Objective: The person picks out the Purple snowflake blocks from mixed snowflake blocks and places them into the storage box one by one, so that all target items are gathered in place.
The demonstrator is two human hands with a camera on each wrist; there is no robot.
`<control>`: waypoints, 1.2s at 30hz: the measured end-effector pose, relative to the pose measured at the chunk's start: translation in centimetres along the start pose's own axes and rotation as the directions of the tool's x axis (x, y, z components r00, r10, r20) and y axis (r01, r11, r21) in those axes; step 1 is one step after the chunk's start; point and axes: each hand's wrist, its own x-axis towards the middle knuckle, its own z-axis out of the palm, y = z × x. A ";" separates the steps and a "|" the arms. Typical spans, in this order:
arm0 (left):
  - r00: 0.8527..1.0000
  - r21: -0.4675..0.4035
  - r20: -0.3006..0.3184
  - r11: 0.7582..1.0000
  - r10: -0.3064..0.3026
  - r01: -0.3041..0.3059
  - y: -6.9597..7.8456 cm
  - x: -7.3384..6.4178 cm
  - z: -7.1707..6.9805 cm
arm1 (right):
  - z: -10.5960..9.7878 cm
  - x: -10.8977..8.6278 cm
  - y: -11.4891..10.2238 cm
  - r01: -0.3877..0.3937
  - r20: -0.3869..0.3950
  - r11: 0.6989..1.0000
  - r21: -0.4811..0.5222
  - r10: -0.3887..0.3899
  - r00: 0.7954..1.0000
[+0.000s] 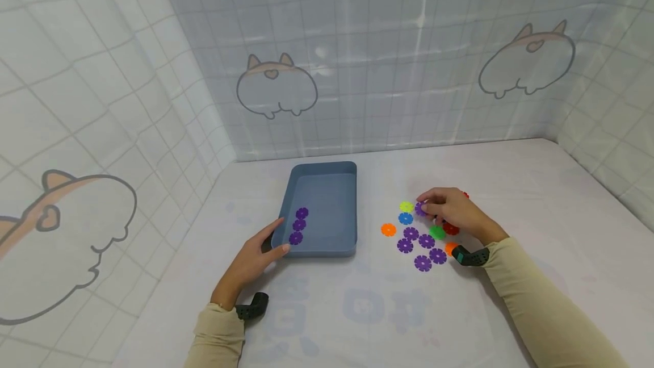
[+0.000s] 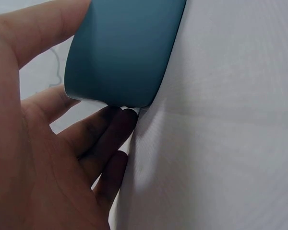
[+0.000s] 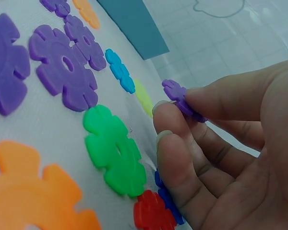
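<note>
A blue-grey tray [image 1: 337, 203] stands left of centre, with three purple snowflake discs [image 1: 299, 225] in a row along its left side. My left hand [image 1: 250, 263] touches the tray's near left corner, thumb and fingers spread about it; the left wrist view shows fingertips against the tray wall [image 2: 120, 52]. To the right, my right hand [image 1: 455, 209] pinches a purple snowflake disc [image 3: 175, 93] between thumb and fingers, just above the table. Below that hand lie a green disc [image 3: 115, 151], a red disc [image 3: 153, 211] and a dark blue disc [image 3: 168, 196], partly hidden by fingers.
Several purple discs [image 1: 423, 263] lie loose on the white cloth nearer the body. Beside them are an orange disc [image 1: 388, 230], a light blue disc [image 1: 406, 218] and a yellow disc [image 1: 406, 207]. Tile-patterned walls [image 1: 388, 101] enclose the table at the back and sides.
</note>
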 end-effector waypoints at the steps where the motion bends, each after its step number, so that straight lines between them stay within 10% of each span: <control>1: 1.000 0.000 0.002 1.000 0.003 -0.003 0.0 0.0 0.0 | 0.0 0.1 0.0 -0.005 -0.004 1.000 0.007 0.005 1.000; 36: 1.000 0.006 0.006 1.000 0.009 -0.009 -0.4 0.3 -0.2 | 0.2 0.2 -0.8 -0.041 -0.031 0.988 0.151 0.046 0.998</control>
